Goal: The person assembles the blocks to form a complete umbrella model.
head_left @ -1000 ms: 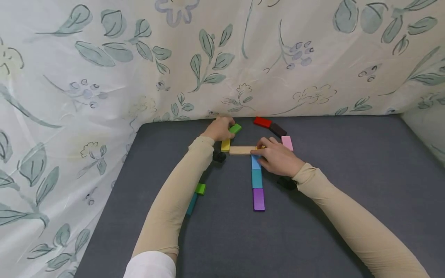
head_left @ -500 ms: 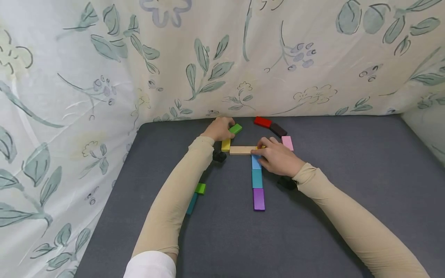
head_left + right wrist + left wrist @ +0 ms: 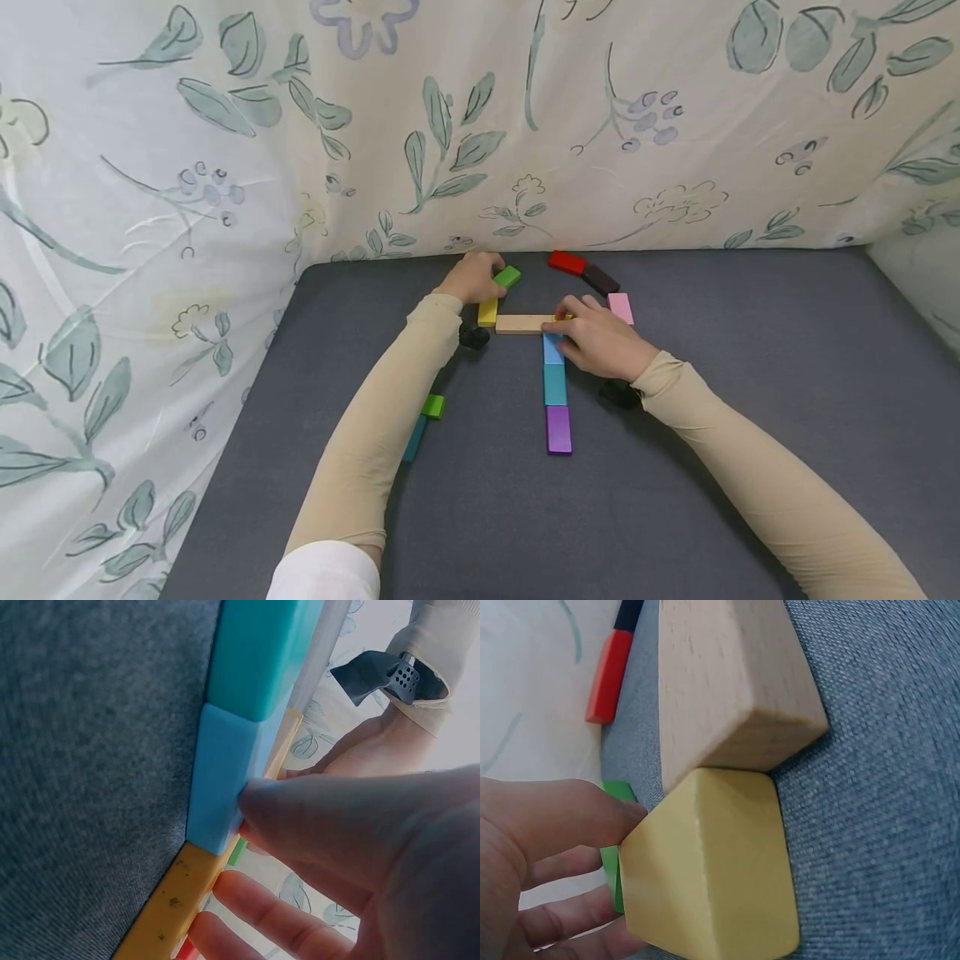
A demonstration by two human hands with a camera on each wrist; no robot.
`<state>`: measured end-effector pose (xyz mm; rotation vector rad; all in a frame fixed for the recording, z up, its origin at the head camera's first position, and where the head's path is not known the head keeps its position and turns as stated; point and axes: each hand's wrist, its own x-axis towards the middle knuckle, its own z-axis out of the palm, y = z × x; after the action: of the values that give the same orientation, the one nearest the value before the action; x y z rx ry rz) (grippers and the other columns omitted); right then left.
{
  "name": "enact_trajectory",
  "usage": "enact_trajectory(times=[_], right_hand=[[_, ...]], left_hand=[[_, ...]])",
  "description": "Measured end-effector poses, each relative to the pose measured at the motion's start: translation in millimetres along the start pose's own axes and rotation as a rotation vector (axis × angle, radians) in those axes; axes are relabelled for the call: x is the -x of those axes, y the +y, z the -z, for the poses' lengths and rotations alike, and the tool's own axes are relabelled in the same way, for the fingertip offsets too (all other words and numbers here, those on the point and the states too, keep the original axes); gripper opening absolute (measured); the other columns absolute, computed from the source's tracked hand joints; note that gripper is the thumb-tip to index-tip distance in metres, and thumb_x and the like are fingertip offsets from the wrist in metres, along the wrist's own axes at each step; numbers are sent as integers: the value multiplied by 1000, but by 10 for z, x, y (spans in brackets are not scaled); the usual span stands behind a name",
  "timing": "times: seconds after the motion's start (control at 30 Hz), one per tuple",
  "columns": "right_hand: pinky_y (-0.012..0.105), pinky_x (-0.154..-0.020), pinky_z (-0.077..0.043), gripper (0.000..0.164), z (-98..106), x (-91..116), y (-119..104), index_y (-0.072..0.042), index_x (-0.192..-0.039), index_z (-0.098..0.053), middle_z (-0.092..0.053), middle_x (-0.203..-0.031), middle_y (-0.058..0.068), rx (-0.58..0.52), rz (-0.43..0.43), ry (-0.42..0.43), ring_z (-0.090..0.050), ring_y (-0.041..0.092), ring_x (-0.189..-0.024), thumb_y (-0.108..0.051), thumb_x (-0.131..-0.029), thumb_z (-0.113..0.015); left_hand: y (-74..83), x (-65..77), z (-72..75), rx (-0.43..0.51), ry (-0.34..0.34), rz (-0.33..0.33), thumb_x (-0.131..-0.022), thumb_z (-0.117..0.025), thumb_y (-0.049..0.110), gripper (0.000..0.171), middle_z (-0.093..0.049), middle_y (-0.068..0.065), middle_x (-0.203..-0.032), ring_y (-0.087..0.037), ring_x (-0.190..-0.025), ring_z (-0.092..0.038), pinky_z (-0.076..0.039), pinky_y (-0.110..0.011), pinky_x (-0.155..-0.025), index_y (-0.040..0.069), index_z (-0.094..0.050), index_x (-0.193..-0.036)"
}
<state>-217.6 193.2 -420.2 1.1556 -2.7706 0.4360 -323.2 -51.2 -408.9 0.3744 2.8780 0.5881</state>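
At the far left of the arrangement, my left hand [image 3: 472, 277] pinches a green block [image 3: 507, 277] between thumb and fingers. A yellow block [image 3: 487, 313] lies right by the thumb and, in the left wrist view, meets the end of a bare wooden block [image 3: 712, 682]. My right hand [image 3: 603, 340] rests over the junction of the row. In the right wrist view its thumb lies on a light blue block [image 3: 225, 776], while the fingertips touch the far edge of an orange-yellow block [image 3: 169, 900]. Below the light blue one, teal [image 3: 555, 385] and purple [image 3: 558, 430] blocks form a straight line.
A red block [image 3: 567, 263], a dark brown block [image 3: 600, 280] and a pink block [image 3: 620, 308] curve along the back right. Near the left forearm lie another green block [image 3: 432, 407] and a dark teal block [image 3: 414, 439]. A floral cloth [image 3: 465, 125] hangs behind the grey table [image 3: 712, 333].
Both hands stay in place, and the blocks have not visibly moved. Only the floral cloth at the left shifts slightly.
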Motion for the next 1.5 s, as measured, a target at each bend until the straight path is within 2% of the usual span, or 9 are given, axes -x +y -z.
enact_trajectory(times=[0.4,0.73,0.93,1.07,1.2,1.33,1.5], right_hand=[[36,-70,-48,32,2,-14,-4,-7,-124,-77,-63,-113,17,2,2,-1,-51,28,-87,-8,-92,-77],[34,-68,-44,32,15,-21,-25,-6,-124,-77,-63,-112,16,-13,1,-1,-50,26,-85,-7,-92,-77],[35,-69,-45,33,13,-27,-32,-5,-125,-77,-63,-112,17,-10,4,-3,-50,27,-86,-6,-92,-77],[34,-69,-45,33,14,-30,-34,-5,-125,-76,-63,-112,17,-14,4,-3,-50,27,-86,-6,-92,-77],[34,-68,-45,33,5,-26,-21,-5,-125,-76,-63,-113,17,-20,0,-3,-50,27,-86,-6,-92,-77],[35,-69,-46,33,-6,-19,-2,-6,-126,-76,-63,-114,17,-16,-5,-10,-50,27,-88,-7,-93,-76],[36,-71,-47,34,-12,-26,16,-6,-126,-76,-63,-115,18,-1,-8,-11,-52,29,-90,-8,-92,-77]], left_hand=[[9,27,32,3,-4,30,-96,-75,23,52,-58,-15,-145,-28,-115,-60,-52,-44,-102,8,-61,-143],[-24,-2,25,-10,-14,42,-96,-75,25,53,-59,-14,-144,-27,-113,-60,-52,-44,-100,10,-60,-144],[-25,69,64,-19,-5,49,-96,-75,30,56,-63,-13,-137,-27,-115,-62,-53,-45,-99,11,-59,-146],[-48,186,114,-42,21,38,-95,-76,35,59,-66,-12,-132,-28,-117,-64,-55,-47,-96,13,-58,-147],[-113,363,156,-71,43,16,-96,-75,37,59,-63,-10,-129,-27,-112,-64,-55,-47,-92,15,-57,-147],[-168,612,182,-96,67,-14,-97,-74,37,58,-61,-10,-127,-27,-106,-64,-56,-47,-87,15,-57,-147],[-218,988,189,-111,93,-79,-96,-75,35,56,-63,-13,-125,-28,-103,-66,-58,-47,-83,13,-60,-145]])
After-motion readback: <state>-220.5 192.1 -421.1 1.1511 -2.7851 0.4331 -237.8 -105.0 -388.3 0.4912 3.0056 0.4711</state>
